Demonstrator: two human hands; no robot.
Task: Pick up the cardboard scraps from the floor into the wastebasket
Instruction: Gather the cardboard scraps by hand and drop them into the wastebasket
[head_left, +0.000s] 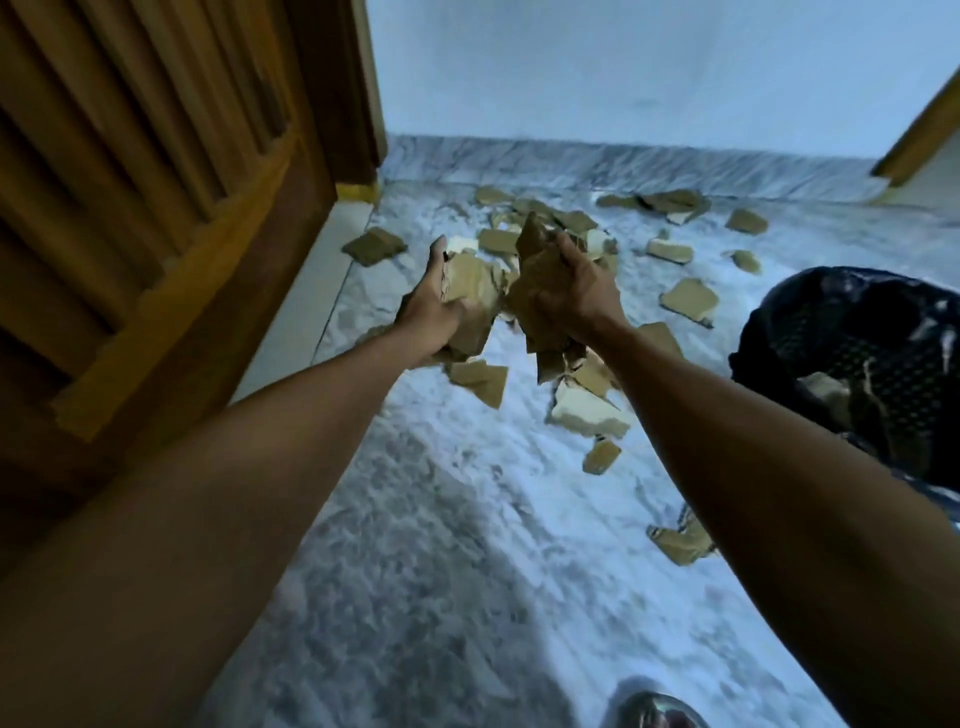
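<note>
A single head-worn wide-angle view looks forward and steeply down at the marble floor (467, 545), from standing or stooped height. Both forearms reach away from the lens; the wastebasket (857, 364) sits right of them, the wooden door (156, 208) left.

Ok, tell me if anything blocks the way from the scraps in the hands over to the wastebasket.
Nothing visible does. The left hand and right hand hold a bundle of cardboard scraps above the floor. The black wastebasket stands to the right, its mouth open, with only open air and low-lying scraps between.
</note>
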